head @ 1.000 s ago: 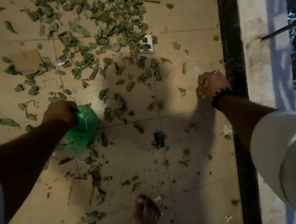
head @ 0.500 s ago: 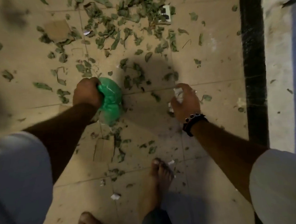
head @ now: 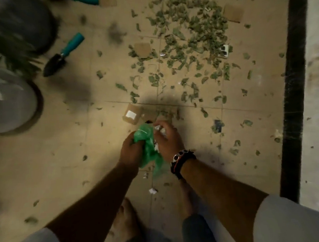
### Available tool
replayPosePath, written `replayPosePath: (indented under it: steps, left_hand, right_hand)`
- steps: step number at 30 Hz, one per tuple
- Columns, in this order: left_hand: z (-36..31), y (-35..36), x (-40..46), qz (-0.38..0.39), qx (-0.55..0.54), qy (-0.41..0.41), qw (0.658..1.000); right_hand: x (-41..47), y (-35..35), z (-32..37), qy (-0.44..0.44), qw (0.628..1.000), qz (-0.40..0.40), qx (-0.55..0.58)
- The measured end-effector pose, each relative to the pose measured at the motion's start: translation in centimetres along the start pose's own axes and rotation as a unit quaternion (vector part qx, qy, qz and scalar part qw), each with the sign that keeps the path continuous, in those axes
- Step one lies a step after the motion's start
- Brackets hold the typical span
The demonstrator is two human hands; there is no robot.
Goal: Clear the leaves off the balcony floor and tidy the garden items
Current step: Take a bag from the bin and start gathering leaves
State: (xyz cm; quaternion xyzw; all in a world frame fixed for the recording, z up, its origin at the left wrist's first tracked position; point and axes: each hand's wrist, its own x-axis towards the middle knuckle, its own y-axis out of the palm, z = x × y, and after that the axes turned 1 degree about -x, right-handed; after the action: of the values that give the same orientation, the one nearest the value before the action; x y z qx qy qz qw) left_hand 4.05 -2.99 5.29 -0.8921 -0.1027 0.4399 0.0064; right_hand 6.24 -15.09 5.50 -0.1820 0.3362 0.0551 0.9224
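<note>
Left hand [head: 131, 150] gripping green plastic bag [head: 147, 149] above tiled floor [head: 64, 164]; right hand [head: 167, 139] alongside, pinching white paper scraps [head: 158, 130]. Beyond, leaves [head: 191, 36] strewn across tiles. Far left, teal-handled trowel [head: 63, 54].

The right hand [head: 167, 139] carried its white scraps [head: 158, 130] across to the green bag [head: 147, 146], which the left hand [head: 130, 150] lifted off the floor.
</note>
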Motion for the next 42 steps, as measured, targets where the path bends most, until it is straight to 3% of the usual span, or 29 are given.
replayPosePath:
  steps: [4,8,12,23,28,35,42]
  left_hand:
    - [0.4,-4.7,-4.6,0.000,-0.121,-0.063,0.991]
    - [0.2,-9.7,-10.2,0.000,-0.202,-0.049,0.978]
    - [1.0,-13.9,-15.2,-0.053,-0.263,-0.028,0.963]
    - [5.5,-22.0,-25.3,-0.152,-0.351,0.022,0.924]
    - [11.1,-28.3,-30.5,-0.213,-0.402,0.016,0.890]
    - [20.4,-36.0,-37.1,-0.307,-0.494,0.010,0.814]
    - [30.1,-43.0,-42.5,-0.405,-0.552,0.005,0.729]
  right_hand:
    - [-4.4,3.1,2.4,-0.013,0.997,0.059,-0.043]
    - [-8.3,5.7,5.4,-0.030,0.984,0.151,-0.094]
    - [-12.3,8.7,8.9,-0.065,0.965,0.216,-0.135]
    - [-23.4,16.6,11.9,-0.091,0.931,0.274,-0.221]
    - [-30.5,23.5,12.0,-0.076,0.897,0.352,-0.259]
    - [-40.2,34.8,10.2,0.062,0.871,0.429,-0.232]
    - [-48.9,45.1,6.7,0.027,0.769,0.524,-0.365]
